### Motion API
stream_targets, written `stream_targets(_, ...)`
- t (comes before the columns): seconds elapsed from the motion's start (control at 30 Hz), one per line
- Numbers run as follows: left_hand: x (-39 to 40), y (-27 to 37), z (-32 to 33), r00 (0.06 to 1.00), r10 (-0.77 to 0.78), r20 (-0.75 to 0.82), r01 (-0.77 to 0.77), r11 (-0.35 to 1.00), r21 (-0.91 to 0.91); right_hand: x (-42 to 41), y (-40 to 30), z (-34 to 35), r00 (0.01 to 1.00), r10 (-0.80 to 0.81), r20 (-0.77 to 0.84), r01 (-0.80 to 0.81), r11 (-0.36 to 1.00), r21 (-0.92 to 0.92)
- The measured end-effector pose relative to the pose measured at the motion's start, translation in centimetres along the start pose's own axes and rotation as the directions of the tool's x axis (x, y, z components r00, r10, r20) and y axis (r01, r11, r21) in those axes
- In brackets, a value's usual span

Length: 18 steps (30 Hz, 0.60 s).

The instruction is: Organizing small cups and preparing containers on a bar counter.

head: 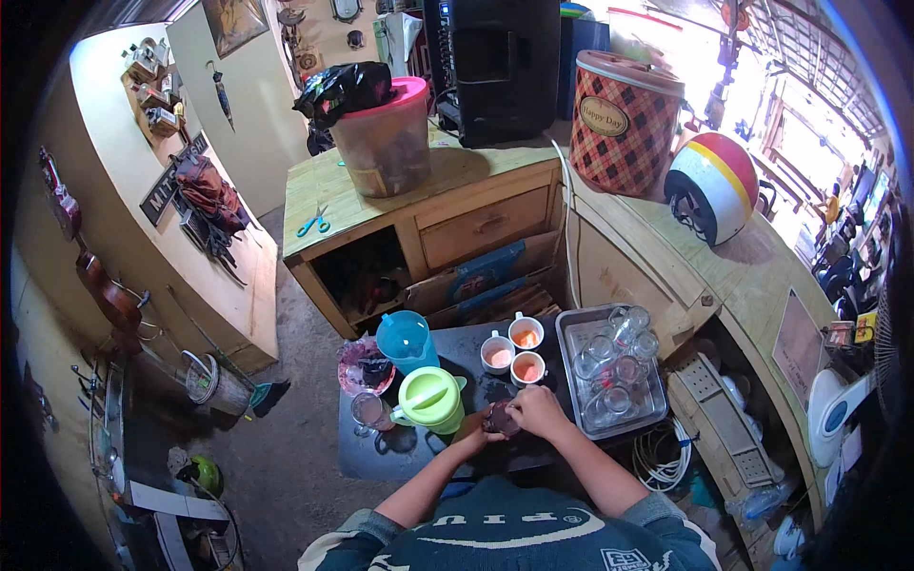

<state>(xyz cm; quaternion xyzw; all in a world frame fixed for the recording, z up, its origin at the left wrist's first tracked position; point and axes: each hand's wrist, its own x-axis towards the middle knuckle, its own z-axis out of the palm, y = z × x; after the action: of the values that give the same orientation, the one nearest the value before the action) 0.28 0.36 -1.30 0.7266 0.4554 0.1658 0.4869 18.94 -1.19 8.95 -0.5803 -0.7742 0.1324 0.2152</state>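
My left hand (474, 432) grips a small dark reddish container (503, 418) over the near part of the dark table (457, 467). At its top, the fingers of my right hand (535, 412) are pinched together; whether they hold something is unclear. Just beyond stand three white cups (527, 368) with orange-pink contents. Left of my hands are a lidded light green pitcher (430, 400), a blue plastic pitcher (407, 342) and a glass mug (373, 412) with murky contents. Behind the mug lies a pinkish plastic bag or bowl (357, 364) with something dark in it.
A metal tray (564, 357) of upturned glass mugs lies at the right. Coiled white cable (660, 464) is below it. Scissors (313, 222), a pink-lidded tub (382, 150), a plaid container (623, 128) and a helmet (714, 187) stand on the wooden counter behind.
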Motion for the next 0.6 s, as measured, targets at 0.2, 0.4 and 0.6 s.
stream_targets(0.2,-0.1,0.4,-0.1,1.000,-0.024,-0.006,0.024,0.998,0.060,0.1,-0.5,-0.6,1.000,-0.004,-0.017,0.003,0.999,-0.049)
stream_targets(0.4,0.1,0.3,-0.4,0.999,0.003,0.036,-0.005,0.999,0.050,0.1,-1.0,-1.0,0.999,-0.025,-0.021,0.023,0.995,-0.100)
stream_targets(0.6,0.3,0.6,-0.5,0.999,0.015,0.031,-0.015,1.000,0.003,-0.3,-0.6,-1.0,0.983,-0.050,-0.176,0.045,0.998,-0.035)
